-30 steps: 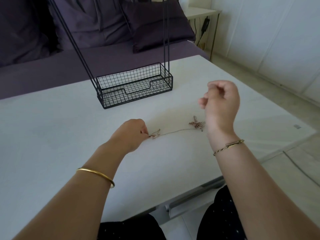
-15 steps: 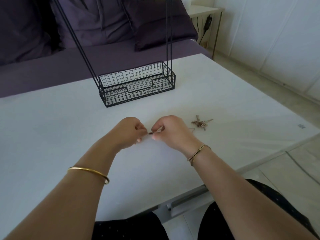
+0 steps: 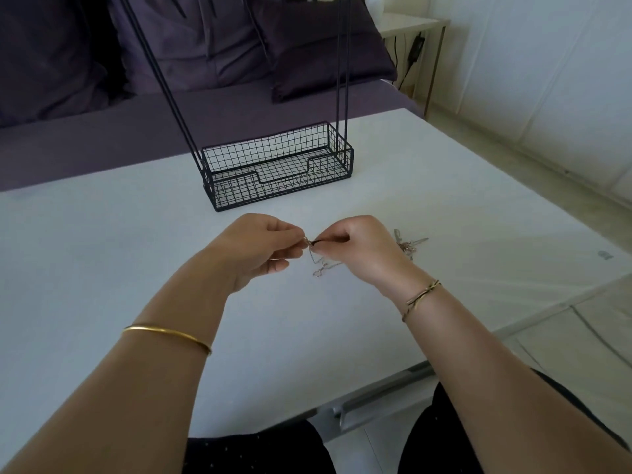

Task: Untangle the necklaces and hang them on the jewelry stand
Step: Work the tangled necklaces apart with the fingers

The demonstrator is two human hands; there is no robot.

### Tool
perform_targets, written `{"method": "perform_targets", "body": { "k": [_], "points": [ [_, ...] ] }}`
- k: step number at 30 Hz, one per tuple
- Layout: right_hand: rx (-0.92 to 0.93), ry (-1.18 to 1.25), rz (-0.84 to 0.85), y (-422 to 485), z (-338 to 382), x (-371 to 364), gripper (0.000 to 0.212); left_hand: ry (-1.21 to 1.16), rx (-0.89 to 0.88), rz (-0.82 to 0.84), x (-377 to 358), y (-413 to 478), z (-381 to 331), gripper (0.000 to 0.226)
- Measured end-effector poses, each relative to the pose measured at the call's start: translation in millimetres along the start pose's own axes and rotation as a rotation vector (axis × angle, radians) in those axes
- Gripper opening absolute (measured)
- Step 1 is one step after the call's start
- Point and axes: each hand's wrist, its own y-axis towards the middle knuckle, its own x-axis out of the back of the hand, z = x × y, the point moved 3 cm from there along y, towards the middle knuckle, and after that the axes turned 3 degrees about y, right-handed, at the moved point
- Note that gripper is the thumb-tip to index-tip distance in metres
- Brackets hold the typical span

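Observation:
My left hand [image 3: 254, 249] and my right hand [image 3: 362, 249] meet above the white table [image 3: 102, 251], both pinching the clasp end of a thin necklace chain [image 3: 319, 265]. A loop of the chain hangs down between them to the table. A small tangle of necklaces [image 3: 408, 244] lies on the table just right of my right hand, partly hidden by it. The black wire jewelry stand [image 3: 278, 167] stands behind my hands; its basket base is in view and its thin rods rise out of frame.
A dark purple sofa [image 3: 136, 107] with cushions [image 3: 318, 46] runs behind the table. A small side table [image 3: 415, 23] stands at the back right. The table's right edge drops to a pale floor [image 3: 547, 336]. A small sticker [image 3: 605, 254] sits near that edge.
My right hand came down from its raised position at the right and joined my left hand at the chain end. Both hands have since lifted the chain slightly off the table.

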Motion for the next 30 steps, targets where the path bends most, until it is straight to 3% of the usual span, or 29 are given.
{"method": "perform_targets", "body": {
  "k": [8, 13, 21, 26, 30],
  "points": [
    [-0.047, 0.001, 0.029, 1, -4, 5, 0.025, -0.08, -0.02, -0.126, 7, 0, -5, 0.003],
    [-0.061, -0.073, 0.022, 1, -4, 9, 0.028, -0.178, -0.068, -0.238, 15, -1, -13, 0.017],
    [-0.047, -0.083, -0.171, 4, -6, 24, 0.022, -0.648, -0.266, -0.248, 16, -11, -37, 0.024],
    [-0.04, 0.208, -0.234, -3, 8, 40, 0.021, -0.597, -0.396, -0.202, 9, -21, -49, 0.025],
    [-0.031, 0.335, -0.163, -13, 22, 48, 0.027, -0.23, -0.404, -0.165, -3, -29, -54, 0.021]
  ]
}}
